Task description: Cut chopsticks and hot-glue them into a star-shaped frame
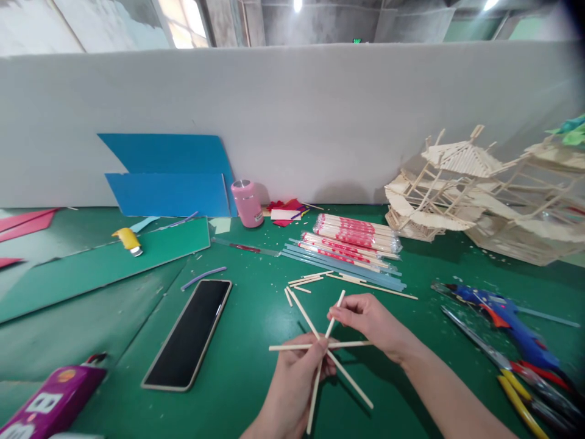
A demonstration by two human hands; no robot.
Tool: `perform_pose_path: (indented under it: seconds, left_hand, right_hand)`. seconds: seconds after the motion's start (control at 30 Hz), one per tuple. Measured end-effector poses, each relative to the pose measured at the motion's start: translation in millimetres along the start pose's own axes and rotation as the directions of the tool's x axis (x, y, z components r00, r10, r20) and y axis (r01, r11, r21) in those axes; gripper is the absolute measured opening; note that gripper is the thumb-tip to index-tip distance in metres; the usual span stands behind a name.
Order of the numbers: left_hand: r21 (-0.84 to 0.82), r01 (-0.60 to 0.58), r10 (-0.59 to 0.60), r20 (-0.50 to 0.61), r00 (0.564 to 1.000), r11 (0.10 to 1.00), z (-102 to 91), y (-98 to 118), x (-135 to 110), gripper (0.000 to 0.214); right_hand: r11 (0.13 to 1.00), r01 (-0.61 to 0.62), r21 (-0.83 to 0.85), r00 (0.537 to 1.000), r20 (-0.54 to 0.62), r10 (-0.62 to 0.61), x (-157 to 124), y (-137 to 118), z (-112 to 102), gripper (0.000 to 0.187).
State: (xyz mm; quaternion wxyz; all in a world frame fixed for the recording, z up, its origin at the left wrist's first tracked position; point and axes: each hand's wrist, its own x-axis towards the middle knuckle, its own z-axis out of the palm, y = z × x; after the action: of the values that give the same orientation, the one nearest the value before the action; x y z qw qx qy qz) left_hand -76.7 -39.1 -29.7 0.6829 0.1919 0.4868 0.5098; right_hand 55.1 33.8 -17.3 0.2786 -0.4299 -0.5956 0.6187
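Three thin wooden sticks (351,379) cross at their middles in a star shape above the green table. My left hand (297,378) pinches them at the crossing, thumb on top and fingers beneath. With thumb and forefinger, my right hand (368,320) grips the upper end of the stick that slants up to the right. Whether glue joins the sticks at the crossing is hidden by my left thumb. Just beyond my hands lie several short cut stick pieces (305,281) and a longer stick (384,289).
Bundles of wrapped sticks (359,233) and glue sticks (342,268) lie ahead. At right are a blue glue gun (516,329), pliers (521,405) and stick-built models (457,189). Leftward are a phone (188,335), purple box (57,399), yellow cutter (127,239) and pink flask (247,204).
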Motion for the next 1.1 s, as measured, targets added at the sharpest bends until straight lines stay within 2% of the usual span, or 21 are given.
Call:
perform_pose_path:
  seconds: [0.13,0.2,0.33,0.4,0.53,0.73,0.93,1.1]
  left_hand:
    - [-0.05,0.0,-0.001,-0.025,1.0,0.999,-4.5,2.6,3.2,0.017]
    - [-0.096,-0.022,0.018,-0.05,0.999,0.995,-7.8,7.5,6.5,0.017]
    - [-0.179,-0.076,0.05,-0.145,0.988,0.981,-12.3,22.1,13.2,0.013]
    - [-0.218,-0.095,0.054,-0.187,0.981,0.971,-12.2,29.0,15.5,0.01]
    - [-0.241,-0.112,0.061,-0.211,0.976,0.964,-6.7,37.6,18.7,0.009]
    - [-0.228,-0.113,0.06,-0.229,0.972,0.967,11.9,39.7,27.4,0.007]
    - [-0.211,-0.102,0.068,-0.165,0.984,0.972,34.4,31.1,38.1,0.011]
    - [-0.214,-0.089,0.073,-0.083,0.994,0.973,46.1,25.0,41.4,0.016]
  right_hand:
    - [1.0,0.002,0.014,1.0,-0.016,-0.002,-0.1,-5.8,-3.6,0.031]
    - [0.999,0.017,0.031,0.994,-0.108,-0.014,-2.1,-7.6,-8.7,0.032]
    - [0.997,0.021,0.081,0.944,-0.331,0.007,-11.3,-1.5,-15.0,0.035]
    - [0.997,-0.001,0.071,0.945,-0.325,0.024,-17.8,3.4,-12.1,0.035]
    - [1.0,0.003,0.015,0.971,-0.238,0.001,-31.8,7.1,3.3,0.033]
    - [0.986,0.023,0.162,0.993,-0.115,-0.005,-38.7,8.5,29.7,0.03]
    - [0.966,0.08,0.244,0.976,-0.216,-0.027,-26.6,11.8,40.9,0.03]
    - [0.898,0.088,0.43,0.961,-0.275,0.037,-18.0,17.8,40.3,0.029]
